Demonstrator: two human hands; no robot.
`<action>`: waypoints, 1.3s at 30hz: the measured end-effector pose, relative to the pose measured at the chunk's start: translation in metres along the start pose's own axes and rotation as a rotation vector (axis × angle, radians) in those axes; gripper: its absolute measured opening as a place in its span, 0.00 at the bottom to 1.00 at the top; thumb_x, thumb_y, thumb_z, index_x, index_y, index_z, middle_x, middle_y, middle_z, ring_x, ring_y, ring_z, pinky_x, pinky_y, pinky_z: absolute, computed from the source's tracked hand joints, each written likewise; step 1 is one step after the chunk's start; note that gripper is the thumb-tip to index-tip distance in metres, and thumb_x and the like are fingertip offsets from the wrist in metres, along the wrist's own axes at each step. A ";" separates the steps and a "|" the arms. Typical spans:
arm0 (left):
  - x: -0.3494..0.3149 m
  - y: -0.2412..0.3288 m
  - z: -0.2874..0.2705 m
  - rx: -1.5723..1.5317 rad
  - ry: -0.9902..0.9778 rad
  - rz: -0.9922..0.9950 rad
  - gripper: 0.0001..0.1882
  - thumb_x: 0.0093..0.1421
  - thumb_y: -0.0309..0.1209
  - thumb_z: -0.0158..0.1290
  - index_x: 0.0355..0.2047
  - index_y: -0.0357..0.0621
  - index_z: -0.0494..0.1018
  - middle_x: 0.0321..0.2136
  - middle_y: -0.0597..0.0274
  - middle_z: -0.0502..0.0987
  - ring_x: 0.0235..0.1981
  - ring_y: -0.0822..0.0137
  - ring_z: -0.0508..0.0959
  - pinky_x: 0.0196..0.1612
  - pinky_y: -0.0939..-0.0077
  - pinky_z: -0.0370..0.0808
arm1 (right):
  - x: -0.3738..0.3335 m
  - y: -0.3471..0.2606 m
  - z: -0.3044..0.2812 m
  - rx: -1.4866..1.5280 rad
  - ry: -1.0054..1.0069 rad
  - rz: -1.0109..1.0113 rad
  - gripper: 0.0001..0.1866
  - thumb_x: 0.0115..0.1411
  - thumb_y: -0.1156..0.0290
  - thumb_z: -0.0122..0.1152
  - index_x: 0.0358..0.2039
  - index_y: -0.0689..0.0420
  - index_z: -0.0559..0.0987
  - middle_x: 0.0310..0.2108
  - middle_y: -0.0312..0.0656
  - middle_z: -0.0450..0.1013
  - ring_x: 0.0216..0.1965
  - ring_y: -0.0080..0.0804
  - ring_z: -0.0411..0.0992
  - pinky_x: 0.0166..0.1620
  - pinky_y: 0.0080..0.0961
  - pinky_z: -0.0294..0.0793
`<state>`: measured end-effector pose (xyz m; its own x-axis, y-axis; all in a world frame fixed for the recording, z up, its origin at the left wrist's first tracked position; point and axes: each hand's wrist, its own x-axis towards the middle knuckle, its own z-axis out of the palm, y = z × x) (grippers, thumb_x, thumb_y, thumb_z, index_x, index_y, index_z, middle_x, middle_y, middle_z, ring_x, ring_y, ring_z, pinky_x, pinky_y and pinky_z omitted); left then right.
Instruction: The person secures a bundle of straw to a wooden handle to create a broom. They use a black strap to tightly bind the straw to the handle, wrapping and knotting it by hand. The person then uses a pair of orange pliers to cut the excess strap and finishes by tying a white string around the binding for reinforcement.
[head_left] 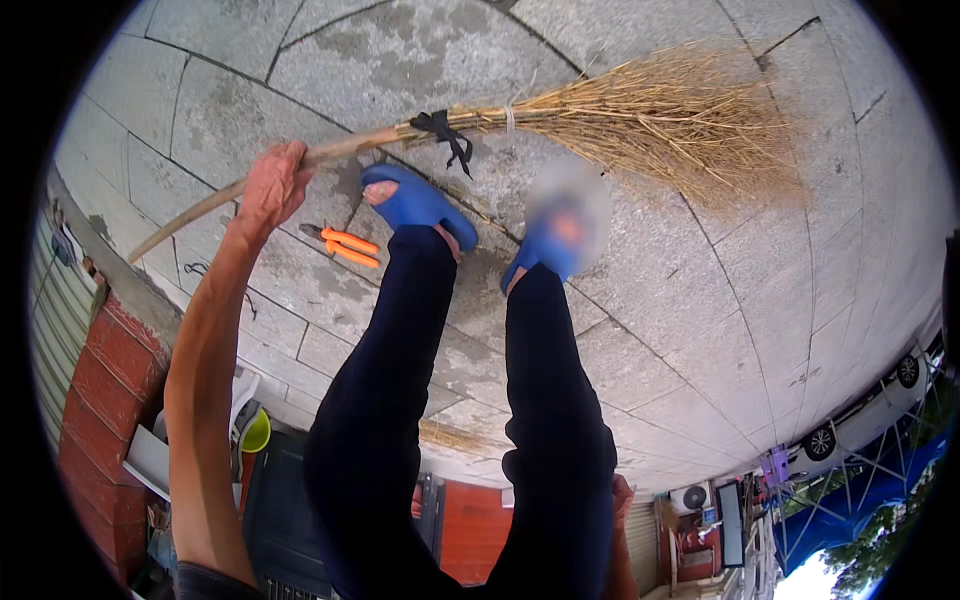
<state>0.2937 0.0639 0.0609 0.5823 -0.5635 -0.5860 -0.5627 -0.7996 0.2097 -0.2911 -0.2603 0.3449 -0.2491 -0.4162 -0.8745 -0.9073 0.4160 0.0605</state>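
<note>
A straw broom [660,120] lies across the paving in front of my feet, its bristles fanned out to the right. Its wooden handle [195,212] runs down to the left, and my left hand [275,185] is closed around it. A black strip [440,128] is knotted where the straw meets the handle, and a pale tie [510,119] binds the straw farther along. Orange-handled pliers [347,245] rest on the ground between my left forearm and left foot. Beside my right thigh, my right hand [622,497] shows only in part; its fingers are mostly hidden.
My feet wear blue slippers [415,205] on grey stone paving [660,330]. Thin dark wire pieces [250,305] lie left of the pliers. A red brick wall [110,410] and a yellow-green bowl [257,432] are at lower left. A white car [860,415] stands at far right.
</note>
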 end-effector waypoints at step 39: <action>-0.344 0.356 -0.406 -0.541 -0.071 -0.146 0.14 0.54 0.32 0.60 0.30 0.34 0.70 0.21 0.36 0.75 0.27 0.35 0.78 0.29 0.48 0.73 | -0.239 -0.289 -0.117 0.646 -0.073 -0.919 0.08 0.66 0.71 0.58 0.37 0.63 0.77 0.25 0.36 0.74 0.27 0.21 0.72 0.34 0.21 0.74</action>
<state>0.1315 -0.1116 0.6552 0.5799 -0.4386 -0.6866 -0.0877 -0.8714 0.4826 -0.0092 -0.3756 0.5925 0.4636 -0.7410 -0.4857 -0.3856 0.3249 -0.8636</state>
